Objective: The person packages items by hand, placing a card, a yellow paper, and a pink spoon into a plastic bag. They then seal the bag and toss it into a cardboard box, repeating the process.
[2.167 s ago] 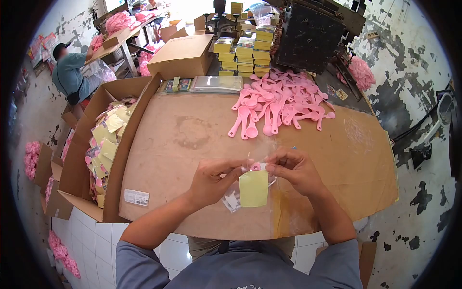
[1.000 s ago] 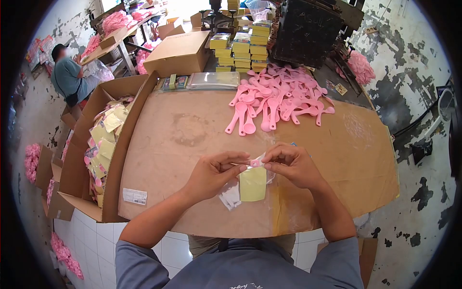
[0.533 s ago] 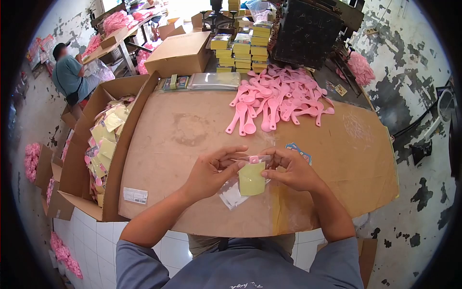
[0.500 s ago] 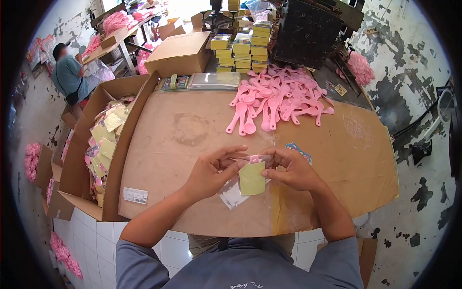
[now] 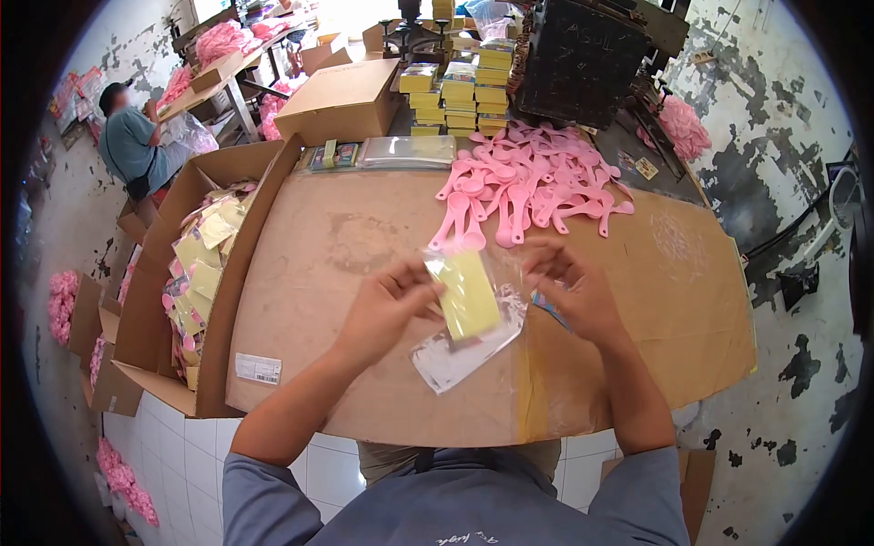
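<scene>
Left hand [image 5: 393,302]: is pinching one bagged yellow card [image 5: 471,296] by its left edge, now tilting above loose clear bags [image 5: 451,364]. Right hand [image 5: 580,293]: released since earlier, is hovering empty, half-curled, near blue cards [image 5: 548,309].

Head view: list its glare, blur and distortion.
In the head view, white glare streaks the yellow rectangular card in clear plastic; same view, the bare right hand looks motion-blurred; same view, fisheye-like distortion apparently bows the brown cardboard covering.
</scene>
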The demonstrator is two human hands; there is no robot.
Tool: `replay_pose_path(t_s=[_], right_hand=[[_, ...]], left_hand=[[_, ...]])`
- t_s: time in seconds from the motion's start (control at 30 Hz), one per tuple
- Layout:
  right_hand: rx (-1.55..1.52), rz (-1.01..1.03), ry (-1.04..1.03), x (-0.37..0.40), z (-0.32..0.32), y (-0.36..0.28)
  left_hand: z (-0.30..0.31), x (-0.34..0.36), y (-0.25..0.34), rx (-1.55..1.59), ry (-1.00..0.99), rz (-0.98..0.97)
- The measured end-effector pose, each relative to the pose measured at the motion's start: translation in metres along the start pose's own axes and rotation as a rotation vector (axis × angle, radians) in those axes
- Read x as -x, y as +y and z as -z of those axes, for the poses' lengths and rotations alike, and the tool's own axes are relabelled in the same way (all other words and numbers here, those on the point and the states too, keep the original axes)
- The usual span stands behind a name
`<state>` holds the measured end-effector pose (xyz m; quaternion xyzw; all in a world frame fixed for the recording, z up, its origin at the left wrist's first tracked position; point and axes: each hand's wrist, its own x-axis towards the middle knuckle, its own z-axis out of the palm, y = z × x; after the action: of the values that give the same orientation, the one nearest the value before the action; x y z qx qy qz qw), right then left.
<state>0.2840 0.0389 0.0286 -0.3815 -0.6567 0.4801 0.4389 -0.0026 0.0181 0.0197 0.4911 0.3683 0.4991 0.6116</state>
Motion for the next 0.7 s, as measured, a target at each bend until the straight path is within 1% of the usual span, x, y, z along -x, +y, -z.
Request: replay_pose_path(t_s=[0.07,0.13,0.17,0.2,0.23,0.27,0.33,0.37,0.43,0.5,0.6,0.67,0.7], right_hand=[[0.301,0.005,0.1,-0.001,0.023,-0.012],[0.489,0.065,0.146,0.001,0.042,-0.025],[0.583,0.094,0.168,0.003,0.05,-0.028],[0.653,0.054,0.163,0.005,0.057,-0.028],[0.722,0.014,0.158,0.007,0.063,-0.025],[0.79,-0.026,0.151,0.009,0.068,-0.021],[0.904,-0.046,0.008,0.019,0.077,-0.004],[0.96,-0.057,-0.065,0.023,0.078,0.002],[0.879,-0.136,-0.065,0.024,0.072,0.006],[0.804,-0.192,-0.045,0.024,0.07,0.011],[0.722,-0.246,-0.001,0.02,0.076,0.014],[0.68,-0.275,0.021,0.016,0.078,0.014],[0.688,-0.231,0.024,0.017,0.08,0.013]], left_hand=[[0.016,-0.004,0.015,0.175,0.173,-0.091],[0.044,-0.006,0.027,0.2,0.395,-0.404],[0.049,-0.007,0.04,0.283,0.488,-0.495],[0.05,-0.004,0.056,0.366,0.582,-0.586],[0.05,0.001,0.064,0.48,0.493,-0.585],[0.05,0.0,0.057,0.383,0.456,-0.544],[0.048,-0.008,0.025,0.19,0.387,-0.462],[0.041,-0.008,0.013,0.045,0.26,-0.379],[0.013,-0.007,-0.004,-0.548,0.141,-0.122],[-0.013,-0.001,-0.017,-0.927,0.032,-0.146],[-0.021,-0.005,-0.039,-1.208,-0.039,-0.479],[-0.02,-0.009,-0.046,-1.145,-0.05,-0.389],[-0.019,-0.011,-0.046,-1.115,-0.053,-0.346]])
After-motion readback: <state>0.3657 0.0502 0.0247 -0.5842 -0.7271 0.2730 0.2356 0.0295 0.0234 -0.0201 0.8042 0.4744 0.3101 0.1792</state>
